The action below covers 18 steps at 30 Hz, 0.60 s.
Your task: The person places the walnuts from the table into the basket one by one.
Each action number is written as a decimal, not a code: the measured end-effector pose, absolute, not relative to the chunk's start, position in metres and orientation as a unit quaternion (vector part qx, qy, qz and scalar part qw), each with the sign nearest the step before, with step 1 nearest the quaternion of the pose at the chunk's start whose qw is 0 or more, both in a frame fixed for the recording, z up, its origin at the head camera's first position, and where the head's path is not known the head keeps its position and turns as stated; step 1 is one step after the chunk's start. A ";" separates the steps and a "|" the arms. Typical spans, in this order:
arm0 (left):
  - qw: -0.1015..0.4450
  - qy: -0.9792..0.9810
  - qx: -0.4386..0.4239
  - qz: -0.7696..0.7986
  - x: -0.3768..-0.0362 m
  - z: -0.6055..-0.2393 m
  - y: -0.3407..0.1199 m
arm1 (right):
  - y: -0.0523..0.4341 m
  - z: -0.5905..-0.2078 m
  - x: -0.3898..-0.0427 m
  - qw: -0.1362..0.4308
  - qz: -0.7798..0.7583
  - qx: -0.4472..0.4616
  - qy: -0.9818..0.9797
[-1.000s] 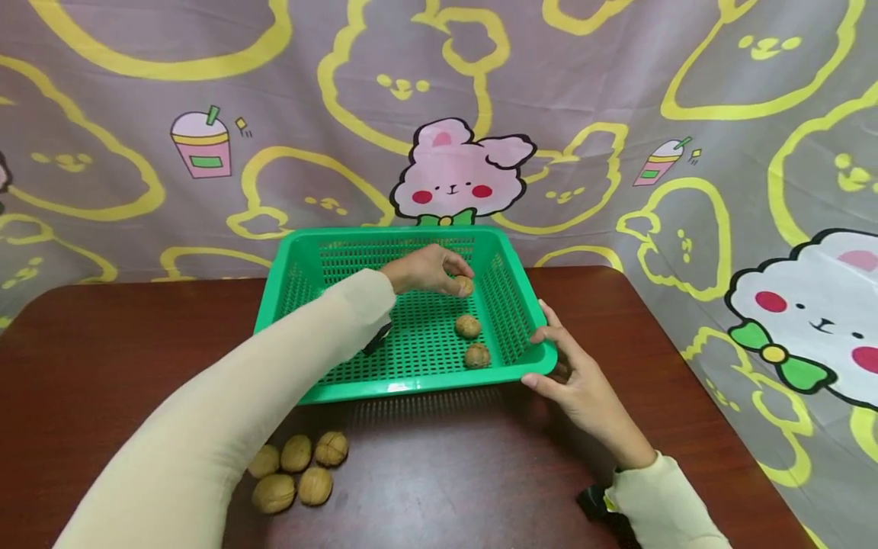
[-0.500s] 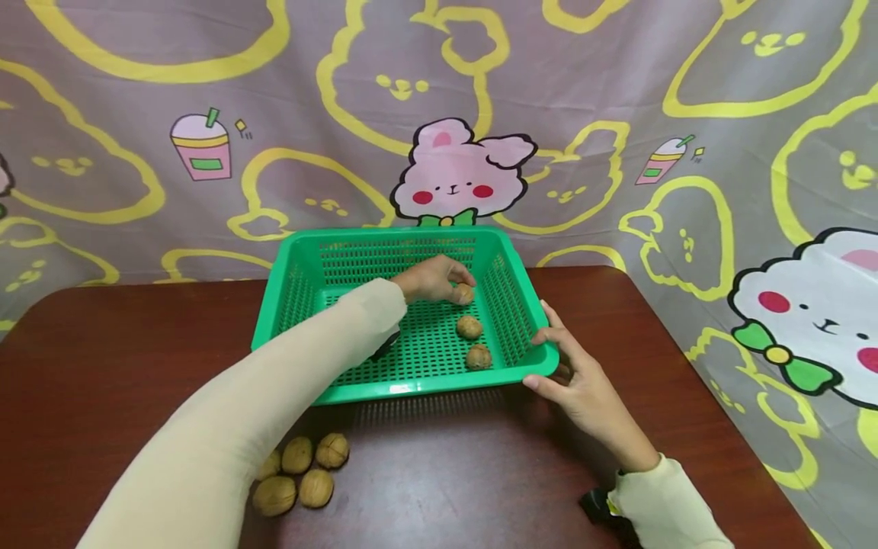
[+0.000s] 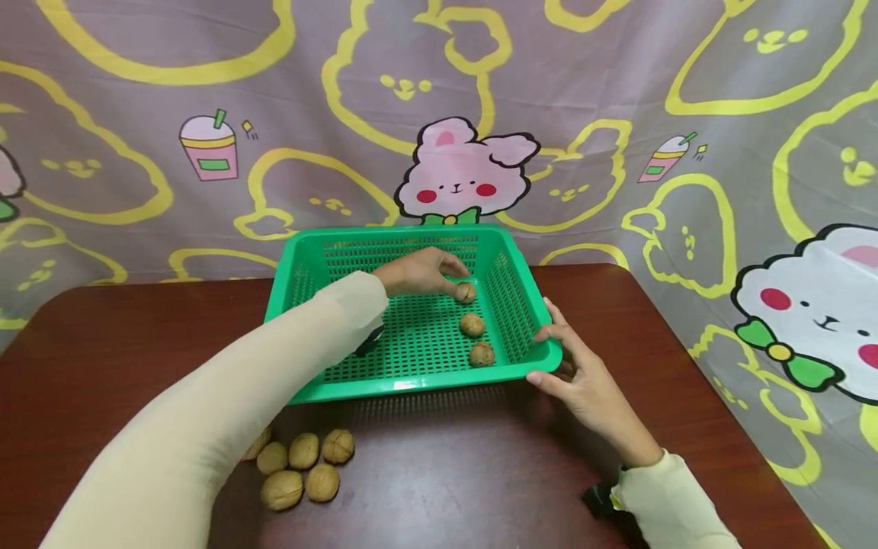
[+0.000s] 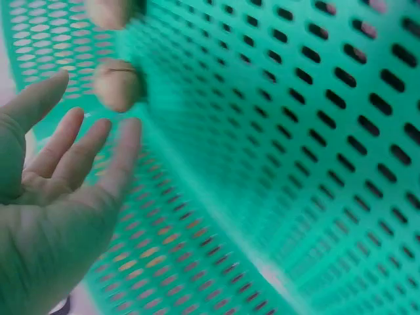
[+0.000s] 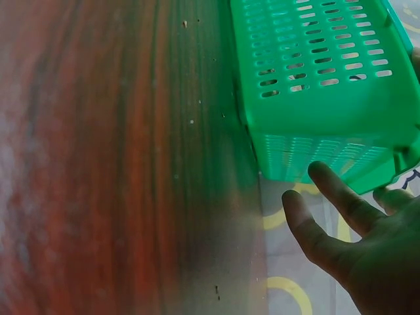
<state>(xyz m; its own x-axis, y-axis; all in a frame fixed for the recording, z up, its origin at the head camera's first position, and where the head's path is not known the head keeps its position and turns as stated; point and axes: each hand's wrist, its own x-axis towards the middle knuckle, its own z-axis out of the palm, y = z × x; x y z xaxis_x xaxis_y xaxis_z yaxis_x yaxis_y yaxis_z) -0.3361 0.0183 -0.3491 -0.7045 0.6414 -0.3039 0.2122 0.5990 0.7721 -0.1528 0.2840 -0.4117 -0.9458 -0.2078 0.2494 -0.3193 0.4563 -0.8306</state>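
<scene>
Walnut (image 3: 466, 291) lies on the green basket (image 3: 411, 385) floor at the left hand (image 3: 418, 272) fingertips, fingers spread loose, seemingly just off it. Right hand (image 3: 579, 377), fingers straight, steadies the basket's near right corner on the table (image 3: 103, 358); five walnuts (image 3: 302, 469) lie outside.

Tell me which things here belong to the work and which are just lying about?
In use: basket, the three walnuts in it, the loose walnuts on the table, left hand, right hand.
Lying about: cartoon backdrop, table.
</scene>
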 end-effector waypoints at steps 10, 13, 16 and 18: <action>0.231 0.840 0.312 0.379 -0.262 -0.286 -0.039 | 0.280 -0.412 -0.156 0.057 0.486 0.162 -0.857; 0.203 0.842 0.326 0.379 -0.228 -0.272 -0.060 | 0.280 -0.411 -0.155 0.060 0.478 0.160 -0.862; 0.175 0.841 0.342 0.380 -0.196 -0.268 -0.081 | 0.282 -0.410 -0.153 0.063 0.471 0.158 -0.865; 0.160 0.838 0.350 0.388 -0.177 -0.270 -0.096 | 0.283 -0.409 -0.153 0.065 0.471 0.160 -0.865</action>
